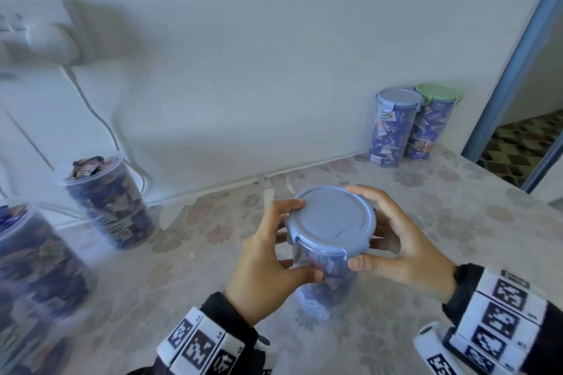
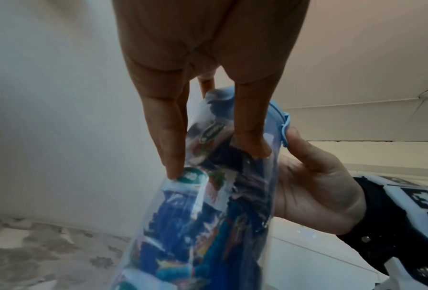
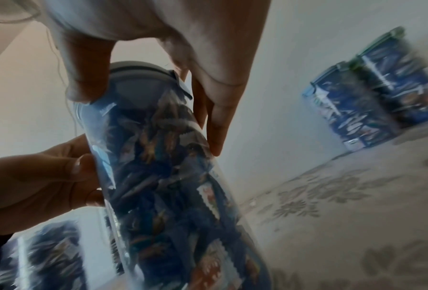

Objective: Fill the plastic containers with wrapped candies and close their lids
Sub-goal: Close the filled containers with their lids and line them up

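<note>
Centre of the frame: left hand (image 1: 268, 262) and right hand (image 1: 405, 240) both clasp a candy-filled container (image 1: 323, 280), its blue lid (image 1: 330, 219) on. The container's base blurs; latch positions are unclear.

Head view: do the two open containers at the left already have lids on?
No. Both open containers at the left stand lidless with candies showing at the top.

The two open candy-filled containers (image 1: 109, 201) at left are motion-blurred; the nearest one (image 1: 33, 280) is cut off by the frame edge.
</note>
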Action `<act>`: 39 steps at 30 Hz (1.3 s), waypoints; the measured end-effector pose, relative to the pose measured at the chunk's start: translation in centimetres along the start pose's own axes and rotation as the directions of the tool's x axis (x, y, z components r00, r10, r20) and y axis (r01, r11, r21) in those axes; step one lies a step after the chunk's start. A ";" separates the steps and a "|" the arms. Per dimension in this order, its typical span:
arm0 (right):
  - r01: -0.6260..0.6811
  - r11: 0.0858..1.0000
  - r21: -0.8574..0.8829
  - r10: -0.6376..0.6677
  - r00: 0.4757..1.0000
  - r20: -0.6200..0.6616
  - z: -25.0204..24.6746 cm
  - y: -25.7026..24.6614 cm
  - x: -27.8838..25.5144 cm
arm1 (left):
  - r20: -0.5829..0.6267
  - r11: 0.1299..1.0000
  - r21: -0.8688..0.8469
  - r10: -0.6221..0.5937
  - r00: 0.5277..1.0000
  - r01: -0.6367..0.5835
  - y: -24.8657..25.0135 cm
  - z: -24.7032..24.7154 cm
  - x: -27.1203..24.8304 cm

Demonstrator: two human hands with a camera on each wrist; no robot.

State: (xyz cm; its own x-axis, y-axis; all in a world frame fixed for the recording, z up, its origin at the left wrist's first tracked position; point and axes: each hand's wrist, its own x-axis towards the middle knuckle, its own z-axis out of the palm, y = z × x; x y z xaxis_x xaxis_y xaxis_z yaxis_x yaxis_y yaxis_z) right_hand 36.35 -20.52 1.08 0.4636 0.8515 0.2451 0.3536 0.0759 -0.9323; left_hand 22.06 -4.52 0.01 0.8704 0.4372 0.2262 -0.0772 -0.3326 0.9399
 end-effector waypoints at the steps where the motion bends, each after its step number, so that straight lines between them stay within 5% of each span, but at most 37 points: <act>1: 0.000 1.000 0.018 0.001 1.000 -0.008 -1.1 0.6 0.2 | 0.002 1.000 -0.003 0.003 1.000 -0.003 0.0 1.0 1.1; 12: 0.050 0.997 0.061 -0.038 0.980 -0.194 -11.1 7.2 5.3 | -0.143 0.994 0.098 0.059 0.988 -0.045 -0.7 9.5 13.8; 23: 0.078 0.997 0.012 -0.074 0.980 -0.183 -15.5 11.6 13.7 | -0.254 0.979 0.201 0.036 0.967 0.016 -3.3 12.8 25.7; 39: 0.043 0.978 0.202 -0.009 0.986 -0.169 -18.2 14.1 20.3 | -0.334 0.970 0.233 0.018 0.942 0.064 -4.8 13.1 31.8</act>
State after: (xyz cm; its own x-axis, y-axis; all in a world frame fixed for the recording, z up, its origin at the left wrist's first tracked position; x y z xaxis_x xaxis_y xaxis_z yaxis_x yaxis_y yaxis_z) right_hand 65.51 -11.65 -2.27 0.5908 0.7511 0.2947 0.2018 0.2161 -0.9553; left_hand 56.53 0.03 -0.67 0.6564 0.6852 0.3158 0.0941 -0.4897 0.8668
